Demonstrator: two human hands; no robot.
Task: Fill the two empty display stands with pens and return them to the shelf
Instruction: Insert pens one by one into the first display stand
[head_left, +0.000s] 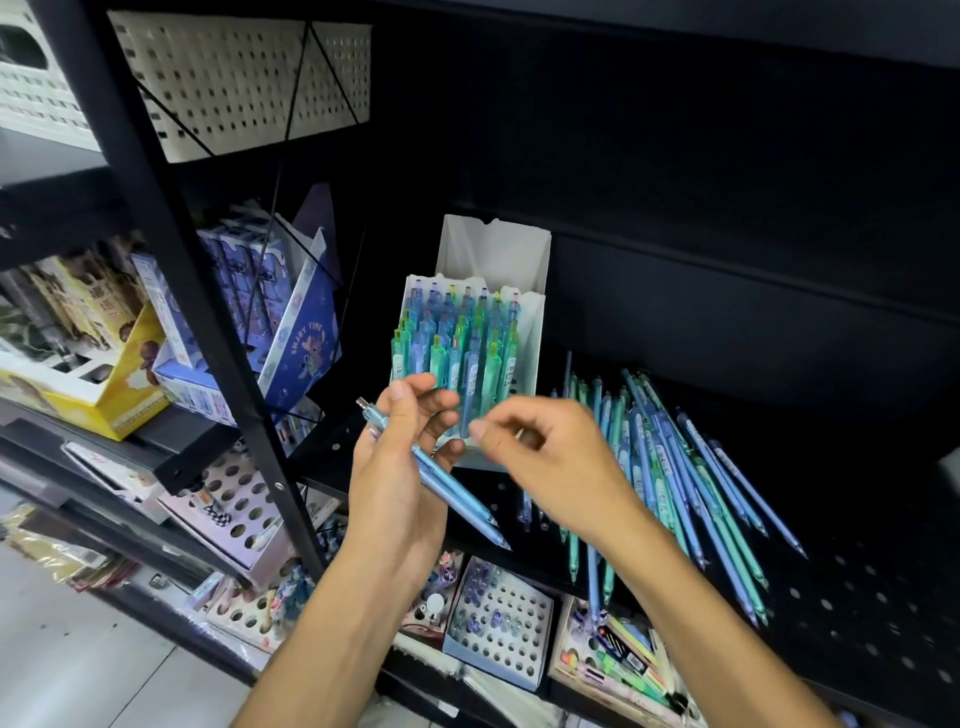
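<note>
Two pens: in my left hand (400, 462), fingers curled round them; I count two tips, the barrels (457, 488) pale blue, clicker ends up-left.
Right hand: my right hand (550, 457) is blurred, fingers bent near the stand's foot; I cannot tell whether it pinches anything.
Stand: the stand (530, 332) sits upright on the shelf (857, 597), nearly full; free holes look to be in the front row.
Loose pens: a heap (691, 483) lies just right of the stand.
Doing it well: I judge one pen at a time, tip down, straight into a front hole.
Edges: the post (218, 332) stands near my left wrist; the stand's back flap rises behind.
Room: open shelf lies right of the heap.
</note>
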